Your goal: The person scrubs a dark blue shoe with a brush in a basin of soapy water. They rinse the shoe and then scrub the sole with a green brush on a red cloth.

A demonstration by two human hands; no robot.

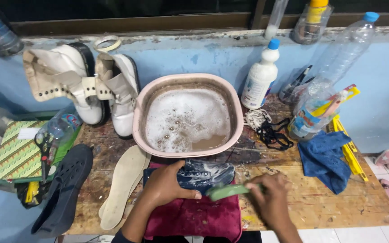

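My left hand (165, 184) presses down on a dark blue insole (208, 173) flecked with soap foam. The insole lies on a maroon towel (194, 216) at the near edge of a worn wooden table (320, 202). My right hand (271, 200) grips a green brush (226, 192) whose head rests against the insole's near edge. Just beyond stands a pink basin (187, 80) of foamy brownish water.
A cream insole (122, 184) and a black shoe sole (64, 189) lie to the left. White boots (91, 85) lean on the blue wall. A white bottle (260, 78), laces (266, 128), a clear plastic bottle (325, 85), a blue cloth (327, 157) and scissors (45, 148) are around.
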